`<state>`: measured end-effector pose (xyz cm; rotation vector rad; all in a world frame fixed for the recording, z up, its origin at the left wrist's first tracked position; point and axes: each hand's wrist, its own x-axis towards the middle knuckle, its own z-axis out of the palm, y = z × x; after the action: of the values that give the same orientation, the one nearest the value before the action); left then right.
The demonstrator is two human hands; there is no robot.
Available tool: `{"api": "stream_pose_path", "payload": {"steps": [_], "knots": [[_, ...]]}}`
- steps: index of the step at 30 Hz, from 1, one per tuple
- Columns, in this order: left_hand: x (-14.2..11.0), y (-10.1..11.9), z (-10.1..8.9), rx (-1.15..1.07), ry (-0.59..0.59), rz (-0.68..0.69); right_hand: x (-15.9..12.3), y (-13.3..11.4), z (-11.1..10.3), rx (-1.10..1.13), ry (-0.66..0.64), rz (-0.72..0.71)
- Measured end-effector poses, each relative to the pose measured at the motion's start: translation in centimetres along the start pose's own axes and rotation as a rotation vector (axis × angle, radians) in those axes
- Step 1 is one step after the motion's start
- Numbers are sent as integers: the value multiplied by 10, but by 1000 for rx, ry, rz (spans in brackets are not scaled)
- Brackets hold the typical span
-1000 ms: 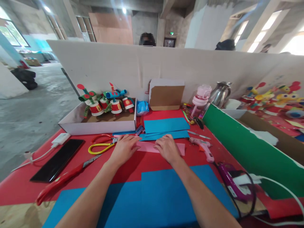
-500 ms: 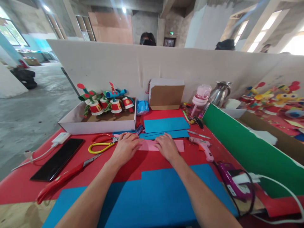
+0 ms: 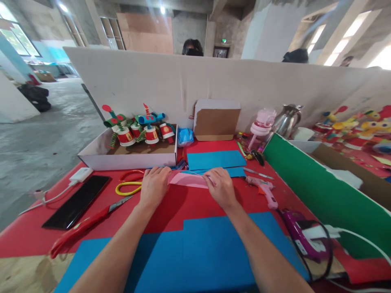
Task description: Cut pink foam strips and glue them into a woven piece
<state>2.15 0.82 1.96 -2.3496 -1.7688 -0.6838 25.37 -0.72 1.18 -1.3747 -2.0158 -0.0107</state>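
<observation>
A pink paper strip point(image 3: 187, 180) is curled up off the red table point(image 3: 195, 199), held at both ends. My left hand point(image 3: 155, 188) grips its left end with fingers closed over it. At the right end, my right hand point(image 3: 221, 186) pinches the strip the same way. Just beyond lie blue paper sheets point(image 3: 215, 159). A large blue sheet point(image 3: 198, 252) covers the table under my forearms.
Yellow and red scissors point(image 3: 130, 185), a red utility knife point(image 3: 88, 224) and a black phone point(image 3: 76, 201) lie left. A white box of paper toys point(image 3: 134, 146) stands behind. A pink glue gun point(image 3: 265, 191), purple tool point(image 3: 301, 236) and green board point(image 3: 320, 191) sit right.
The pink strip lay flat under my two hands; now both hands have closed on its ends and lifted it into a curl, slightly farther from me.
</observation>
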Motion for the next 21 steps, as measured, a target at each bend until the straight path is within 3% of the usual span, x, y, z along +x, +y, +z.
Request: {"api": "stream_pose_path", "payload": {"steps": [2, 9, 11, 16, 21], "knots": [[1, -3, -2, -22, 24, -59, -1, 2, 0, 22, -48, 2], [4, -16, -2, -136, 92, -238, 0, 12, 6, -3, -440, -54], [4, -19, 0, -183, 128, -249, 2, 14, 7, -51, -454, -52], [6, -24, 3, -362, 233, -310, 1, 18, 11, -139, -350, 14], [10, -24, 2, -776, 187, -495, -1, 20, 8, -230, -421, 147]]}}
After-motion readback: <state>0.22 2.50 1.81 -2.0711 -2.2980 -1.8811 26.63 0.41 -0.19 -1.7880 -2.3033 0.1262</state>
